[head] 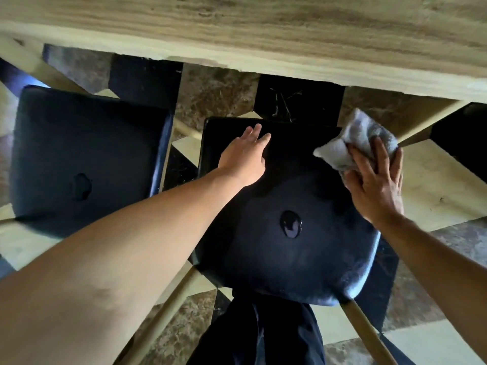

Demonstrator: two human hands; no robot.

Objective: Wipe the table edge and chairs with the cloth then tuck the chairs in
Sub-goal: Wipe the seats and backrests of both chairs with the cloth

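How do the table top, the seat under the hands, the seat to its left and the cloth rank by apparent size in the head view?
1. Table top, cropped by the frame.
2. Seat under the hands.
3. Left seat; likely the same size, just farther.
4. Cloth, partly covered by the right hand.

No readable text, labels, brands, numbers or signs anywhere in the head view: nothing legible on any surface.
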